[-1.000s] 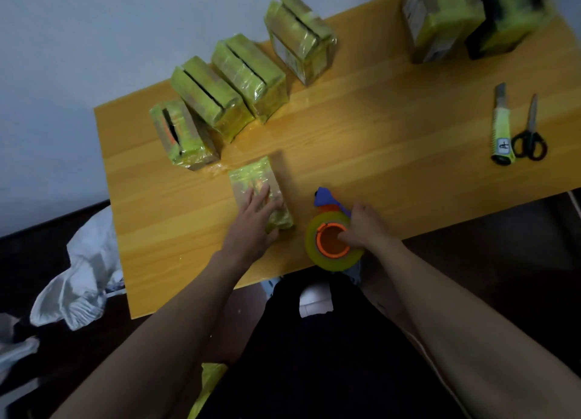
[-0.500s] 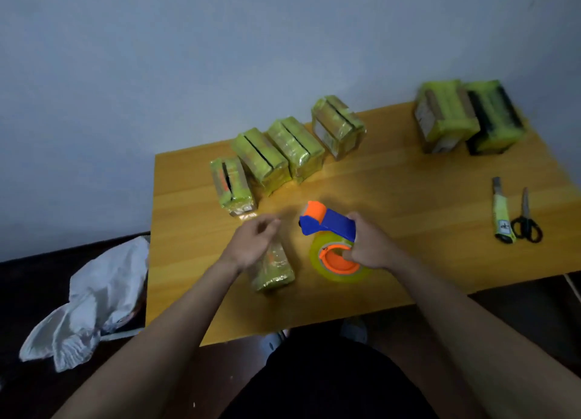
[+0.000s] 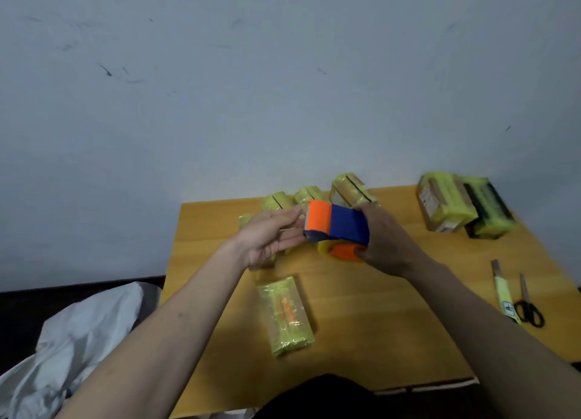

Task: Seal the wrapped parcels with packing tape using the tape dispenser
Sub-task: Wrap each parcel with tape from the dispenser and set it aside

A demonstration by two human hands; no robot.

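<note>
1. The tape dispenser (image 3: 337,227), orange and blue, is held above the table (image 3: 361,308) in the right hand (image 3: 382,242), which is clamped around its handle and roll.
2. The left hand (image 3: 270,241) is held loosely open, its fingertips (image 3: 295,213) at the dispenser's orange end.
3. A flat wrapped parcel (image 3: 285,316) is seen lying on the table below the hands.
4. More parcels (image 3: 352,189) are lined up near the wall.
</note>
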